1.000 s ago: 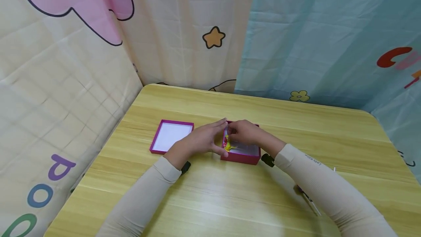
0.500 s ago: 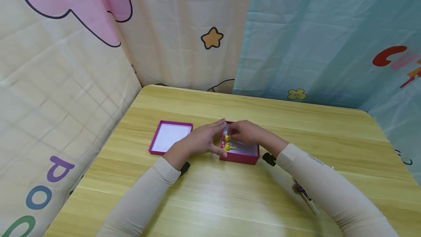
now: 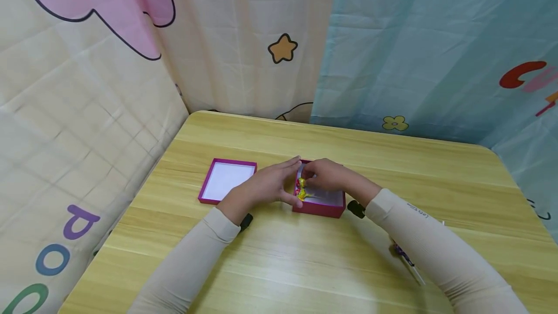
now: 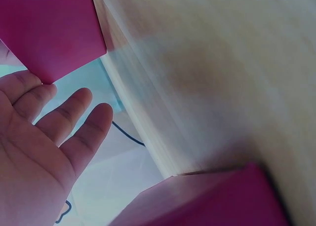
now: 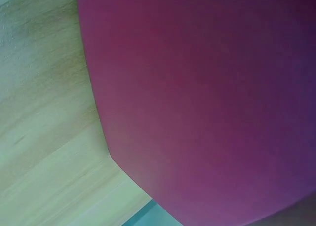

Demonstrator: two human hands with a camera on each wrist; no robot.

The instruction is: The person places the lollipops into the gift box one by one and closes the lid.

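Observation:
A magenta box (image 3: 319, 209) with a white inside stands uncovered on the table. In it, at the left end, two lollipops in yellow and red wrappers lie side by side, the near lollipop (image 3: 301, 194) and the far lollipop (image 3: 302, 181). My left hand (image 3: 269, 182) braces the box's left end, thumb at the near corner and fingertips touching the far corner; its other fingers extend free in the left wrist view. Reaching in over the box, my right hand (image 3: 326, 174) has curled fingers at the far lollipop; its fingertips are partly hidden.
Left of the box lies its square magenta lid (image 3: 228, 181), white inside facing up. A purple-wrapped lollipop (image 3: 403, 254) lies on the table (image 3: 296, 265) beside my right forearm. A white stick end (image 3: 443, 224) shows beyond that sleeve. Printed curtains (image 3: 244, 62) hang behind.
My right fingers have shifted slightly at the far lollipop, whose wrapper shows more plainly than a second ago. My left hand, the box and the lid stay in place.

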